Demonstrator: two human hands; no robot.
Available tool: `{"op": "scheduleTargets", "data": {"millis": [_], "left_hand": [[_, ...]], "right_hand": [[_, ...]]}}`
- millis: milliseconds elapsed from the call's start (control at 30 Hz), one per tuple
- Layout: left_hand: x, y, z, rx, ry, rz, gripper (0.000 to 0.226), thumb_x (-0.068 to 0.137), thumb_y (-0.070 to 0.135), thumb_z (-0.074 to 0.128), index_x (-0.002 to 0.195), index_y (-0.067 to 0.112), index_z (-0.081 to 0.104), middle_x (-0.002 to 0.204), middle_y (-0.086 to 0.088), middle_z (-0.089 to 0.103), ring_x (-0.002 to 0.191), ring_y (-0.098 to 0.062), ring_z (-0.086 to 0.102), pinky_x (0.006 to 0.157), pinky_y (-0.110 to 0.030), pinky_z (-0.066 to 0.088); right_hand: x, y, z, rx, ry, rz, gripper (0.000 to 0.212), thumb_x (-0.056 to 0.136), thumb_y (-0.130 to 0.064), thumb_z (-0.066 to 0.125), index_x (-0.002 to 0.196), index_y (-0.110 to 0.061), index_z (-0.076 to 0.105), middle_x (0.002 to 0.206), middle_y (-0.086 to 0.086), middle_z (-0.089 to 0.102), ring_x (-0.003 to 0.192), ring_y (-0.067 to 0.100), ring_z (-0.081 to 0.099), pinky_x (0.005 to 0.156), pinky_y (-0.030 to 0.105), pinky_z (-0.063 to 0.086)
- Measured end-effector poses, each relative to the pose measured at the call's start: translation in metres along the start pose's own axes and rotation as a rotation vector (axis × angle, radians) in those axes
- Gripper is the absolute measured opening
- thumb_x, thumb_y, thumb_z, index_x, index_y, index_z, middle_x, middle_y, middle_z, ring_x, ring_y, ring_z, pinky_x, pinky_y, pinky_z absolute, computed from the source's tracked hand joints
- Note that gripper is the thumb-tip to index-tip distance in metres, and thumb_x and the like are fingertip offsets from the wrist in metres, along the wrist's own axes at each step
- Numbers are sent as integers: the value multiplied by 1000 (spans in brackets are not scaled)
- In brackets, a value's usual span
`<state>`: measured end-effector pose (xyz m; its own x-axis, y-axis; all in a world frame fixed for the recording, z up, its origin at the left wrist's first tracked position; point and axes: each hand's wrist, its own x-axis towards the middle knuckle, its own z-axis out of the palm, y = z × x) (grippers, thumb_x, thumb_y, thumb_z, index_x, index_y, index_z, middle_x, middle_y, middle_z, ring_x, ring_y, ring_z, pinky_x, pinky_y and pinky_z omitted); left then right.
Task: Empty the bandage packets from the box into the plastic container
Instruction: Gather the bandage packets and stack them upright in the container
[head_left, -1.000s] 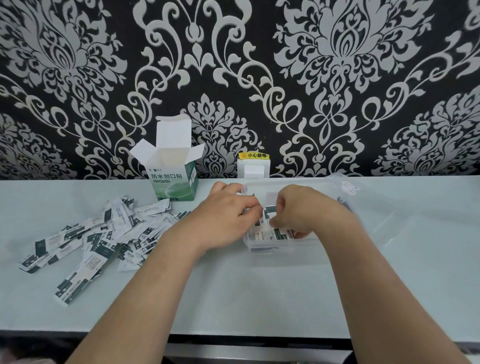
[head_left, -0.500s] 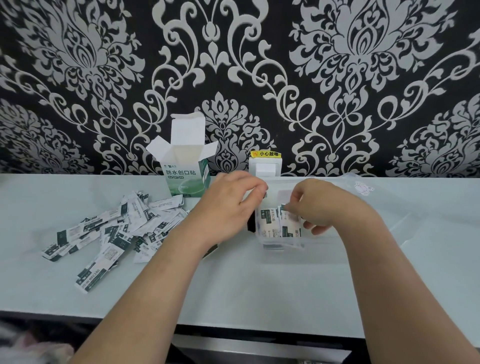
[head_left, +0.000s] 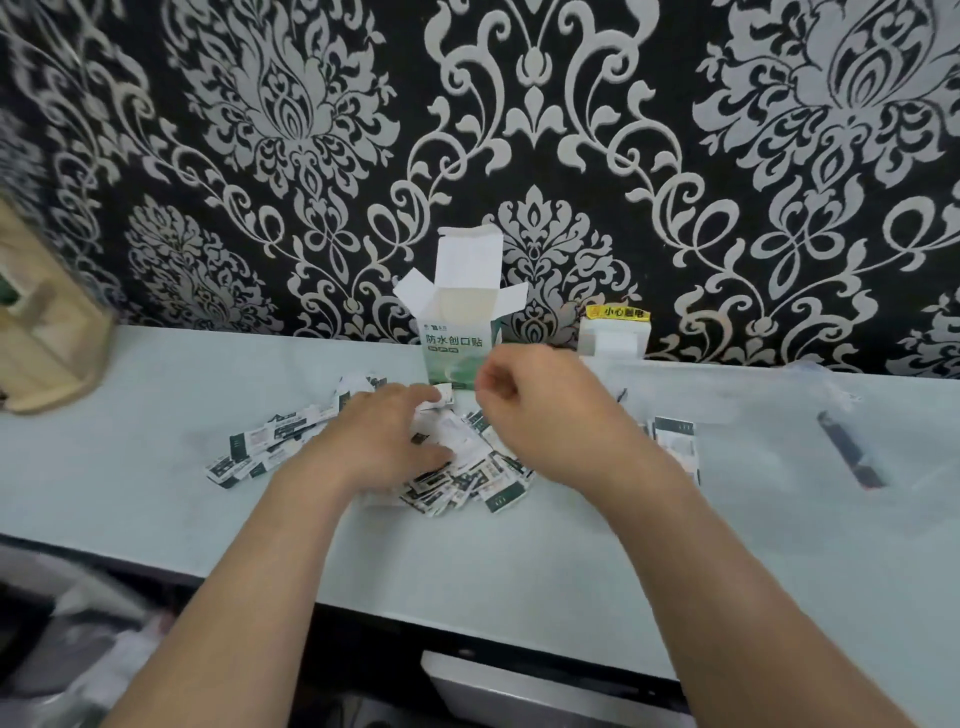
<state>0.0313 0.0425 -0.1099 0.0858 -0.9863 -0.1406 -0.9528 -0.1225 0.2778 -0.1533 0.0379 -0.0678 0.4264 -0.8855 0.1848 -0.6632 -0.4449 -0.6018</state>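
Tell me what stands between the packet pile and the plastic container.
Nothing on the table does. Only the right hand hangs between the packet pile and the plastic container; the box stands behind the pile, off that path.

Open green and white box (head_left: 457, 353) at 12 o'clock on the desk (head_left: 156, 415), front printed 防水创口贴. At its 3 o'clock, a yellow sticker (head_left: 617, 313) topping a white block (head_left: 613, 343) reads 小心触电. Print on the scattered packets (head_left: 270, 441) is too small to read

Black-and-silver damask wallpaper (head_left: 571, 130) behind pale countertop (head_left: 467, 561).
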Motion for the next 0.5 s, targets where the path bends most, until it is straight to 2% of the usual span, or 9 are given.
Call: {"op": "scheduleTargets", "data": {"millis": [67, 100, 233, 367, 500], "left_hand": [[-2, -7, 7, 52, -122, 14, 83, 77, 58, 68, 146, 34, 28, 146, 3, 37, 136, -23, 30, 110, -43, 32], [-3, -10, 11, 77, -131, 28, 86, 77, 60, 67, 147, 33, 26, 145, 4, 37, 137, -23, 28, 110, -42, 31], [-7, -11, 16, 111, -58, 77, 78, 80, 64, 60, 145, 33, 30, 140, 6, 43, 132, -22, 34, 106, -41, 36], [-10, -7, 16, 157, 34, 83, 65, 81, 62, 56, 136, 30, 43, 132, 3, 52, 121, -23, 46, 95, -38, 43], [-13, 3, 15, 192, 183, 85, 44, 82, 53, 58, 116, 26, 55, 115, 0, 61, 108, -24, 54, 83, -35, 48]], "right_hand": [[4, 2, 27, -134, -139, 22, 23, 92, -22, 53, 114, -20, 61, 108, 3, 65, 100, 23, 60, 84, 36, 50], [7, 4, 38, -184, -197, 36, 30, 92, -22, 55, 121, -19, 57, 116, 6, 62, 107, 26, 57, 88, 37, 49], [16, 7, 59, -244, -259, 100, 44, 87, -18, 61, 130, -17, 50, 123, 11, 53, 111, 31, 54, 92, 38, 47], [20, 7, 60, -157, -220, 142, 44, 84, -11, 63, 126, -17, 55, 126, 9, 56, 114, 27, 55, 93, 35, 47], [23, 10, 59, 46, -115, 223, 33, 79, -1, 59, 104, -23, 65, 108, 4, 62, 96, 23, 61, 80, 32, 52]]}}
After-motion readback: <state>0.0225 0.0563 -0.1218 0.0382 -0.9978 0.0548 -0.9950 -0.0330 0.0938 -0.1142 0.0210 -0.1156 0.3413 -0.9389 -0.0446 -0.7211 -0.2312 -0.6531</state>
